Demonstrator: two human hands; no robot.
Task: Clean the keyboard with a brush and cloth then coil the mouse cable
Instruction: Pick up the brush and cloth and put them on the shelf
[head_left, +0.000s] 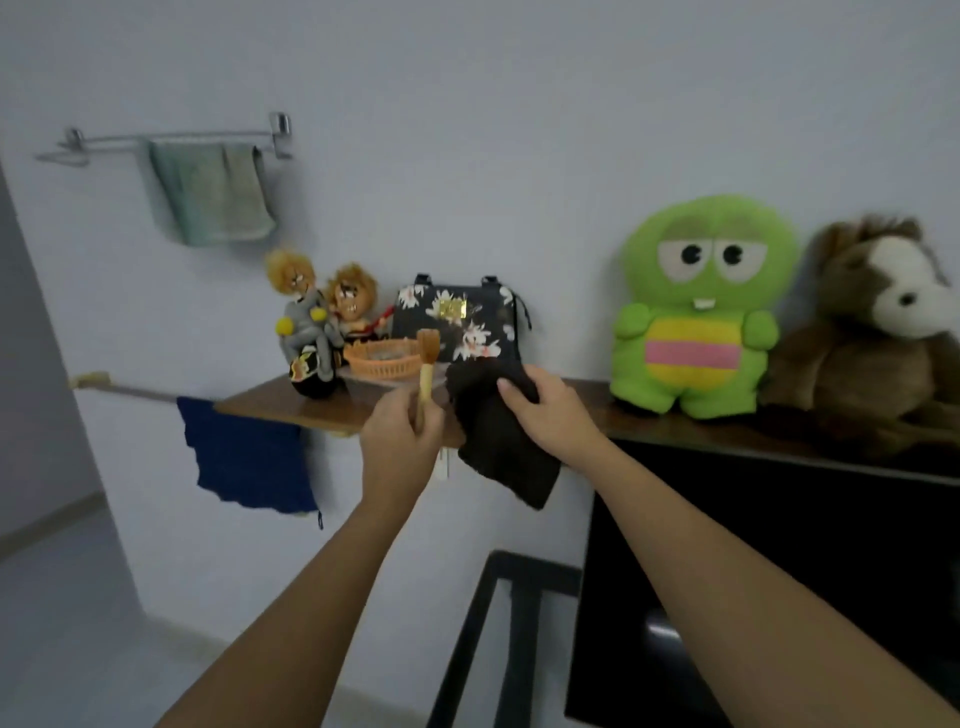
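The left hand grips a small brush by its handle, bristles up, in front of an orange basket on the wooden shelf. The right hand clutches a dark cloth that hangs over the shelf's front edge.

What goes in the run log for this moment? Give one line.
left hand: holds brush upright | right hand: grips cloth by shelf | keyboard, mouse: not in view
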